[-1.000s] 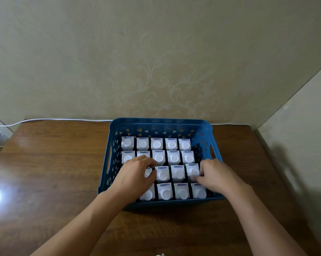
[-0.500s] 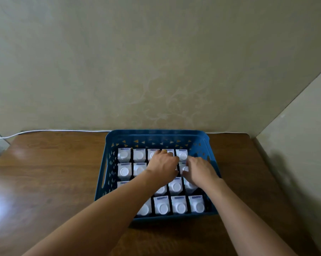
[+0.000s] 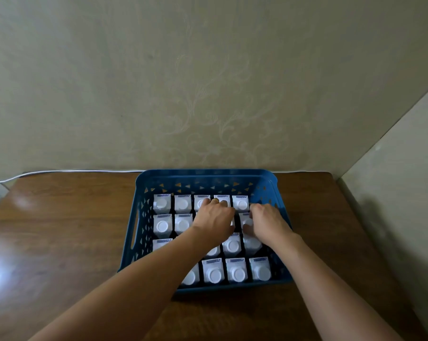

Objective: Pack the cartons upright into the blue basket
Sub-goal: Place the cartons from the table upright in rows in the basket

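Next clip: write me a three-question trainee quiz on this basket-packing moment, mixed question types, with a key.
1. True or false: the cartons in view inside the blue basket stand upright, caps facing up.
2. Multiple choice: where are both hands? A) on the bare table beside the basket; B) inside the basket, over the cartons of its far rows; C) gripping the basket's side handles.
3. Fill in: the ring is worn on the ___ hand.

Key:
1. True.
2. B: the left hand and right hand are both over the far rows.
3. Left; the ring shows on a finger there.
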